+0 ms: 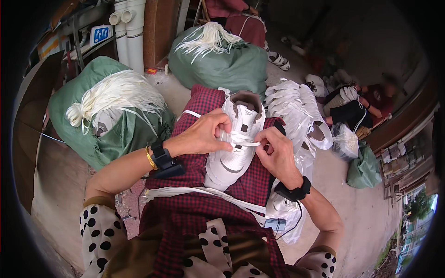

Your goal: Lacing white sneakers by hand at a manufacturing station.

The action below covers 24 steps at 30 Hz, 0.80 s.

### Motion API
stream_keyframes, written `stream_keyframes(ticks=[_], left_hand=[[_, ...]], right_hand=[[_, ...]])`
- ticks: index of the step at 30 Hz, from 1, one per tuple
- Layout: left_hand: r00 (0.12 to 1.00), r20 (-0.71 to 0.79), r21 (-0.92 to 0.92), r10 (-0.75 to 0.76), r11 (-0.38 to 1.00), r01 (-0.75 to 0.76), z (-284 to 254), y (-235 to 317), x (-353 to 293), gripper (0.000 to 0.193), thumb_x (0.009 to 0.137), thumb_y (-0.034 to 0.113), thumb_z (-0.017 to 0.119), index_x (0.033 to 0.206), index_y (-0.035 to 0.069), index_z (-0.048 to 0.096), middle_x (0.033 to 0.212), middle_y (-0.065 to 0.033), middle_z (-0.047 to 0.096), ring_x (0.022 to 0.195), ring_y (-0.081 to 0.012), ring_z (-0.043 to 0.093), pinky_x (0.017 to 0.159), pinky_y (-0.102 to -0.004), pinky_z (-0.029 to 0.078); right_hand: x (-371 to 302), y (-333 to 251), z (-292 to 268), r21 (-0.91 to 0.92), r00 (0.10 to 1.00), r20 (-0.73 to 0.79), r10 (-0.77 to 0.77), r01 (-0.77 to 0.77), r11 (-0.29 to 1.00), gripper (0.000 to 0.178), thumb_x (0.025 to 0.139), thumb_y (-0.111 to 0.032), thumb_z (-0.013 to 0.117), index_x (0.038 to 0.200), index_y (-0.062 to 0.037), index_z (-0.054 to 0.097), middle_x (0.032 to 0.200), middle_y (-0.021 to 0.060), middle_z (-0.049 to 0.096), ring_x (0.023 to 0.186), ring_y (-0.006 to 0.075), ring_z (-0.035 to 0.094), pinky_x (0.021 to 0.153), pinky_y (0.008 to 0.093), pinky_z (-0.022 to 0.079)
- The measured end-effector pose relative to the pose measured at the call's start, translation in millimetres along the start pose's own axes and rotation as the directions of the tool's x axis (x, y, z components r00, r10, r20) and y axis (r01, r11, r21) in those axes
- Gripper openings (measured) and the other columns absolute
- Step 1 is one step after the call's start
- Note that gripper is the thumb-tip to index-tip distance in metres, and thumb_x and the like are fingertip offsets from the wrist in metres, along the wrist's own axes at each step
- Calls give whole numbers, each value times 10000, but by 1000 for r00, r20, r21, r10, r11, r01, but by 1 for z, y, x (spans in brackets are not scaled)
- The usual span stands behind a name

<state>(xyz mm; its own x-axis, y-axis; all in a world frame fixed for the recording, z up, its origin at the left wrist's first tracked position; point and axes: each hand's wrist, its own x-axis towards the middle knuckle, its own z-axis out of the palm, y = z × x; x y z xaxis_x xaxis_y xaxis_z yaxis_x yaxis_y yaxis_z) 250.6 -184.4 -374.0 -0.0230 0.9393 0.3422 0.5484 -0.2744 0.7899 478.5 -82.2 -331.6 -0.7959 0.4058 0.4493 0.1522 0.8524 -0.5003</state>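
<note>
Resting on red checked lap cloth (194, 208), white sneaker (234, 148); left hand (204, 135), right hand (276, 153) each pinching white lace (243, 141).

- Short cream sleeves (95, 231) with black polka dots cover both upper arms.
- A red-and-black checked cloth (194, 217) lies over the lap, between those sleeves.
- The left wrist wears a gold bangle (150, 158) beside a black strapped device (163, 158).
- The right wrist carries a black band (294, 191) with a thin cable.

white sneaker (236, 139) with a white lace (243, 139) (grey lining inside), on red-and-black checked cloth (194, 208); green sacks (116, 134) of cream-white laces (111, 95); cream sleeves (99, 231) with black dots.
</note>
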Motion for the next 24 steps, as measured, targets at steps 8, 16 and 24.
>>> stream_keyframes(ticks=[8, 16, 24], left_hand=[[1000, -5, -15, 14, 1000, -14, -2, -3, -2, 386, 703, 133, 877, 950, 53, 591, 989, -30, 484, 809, -119, 523, 655, -262, 499], [947, -187, 279, 262, 938, -204, -15, -13, 7, 264, 881, 242, 732, 935, 9, 620, 880, -85, 575, 765, -172, 560, 646, -365, 509], [997, 71, 19, -25, 1000, 24, -35, -7, 20, 321, 931, 256, 701, 739, 11, 621, 623, -19, 574, 575, -130, 516, 547, -321, 402]], right_hand=[[3, -1, -11, -56, 988, 65, -140, 144, 988, 65, 832, -11, 673, 879, 33, 683, 884, 130, 603, 836, 289, 610, 708, 364, 489], [22, -3, -9, 8, 994, 96, 49, -50, 999, 129, 834, -39, 624, 937, 24, 670, 1010, 148, 574, 932, 315, 581, 809, 391, 479], [26, 6, -8, -224, 961, 190, -201, 241, 944, 253, 772, 27, 531, 1003, -32, 615, 1133, 144, 537, 994, 317, 567, 850, 414, 494]])
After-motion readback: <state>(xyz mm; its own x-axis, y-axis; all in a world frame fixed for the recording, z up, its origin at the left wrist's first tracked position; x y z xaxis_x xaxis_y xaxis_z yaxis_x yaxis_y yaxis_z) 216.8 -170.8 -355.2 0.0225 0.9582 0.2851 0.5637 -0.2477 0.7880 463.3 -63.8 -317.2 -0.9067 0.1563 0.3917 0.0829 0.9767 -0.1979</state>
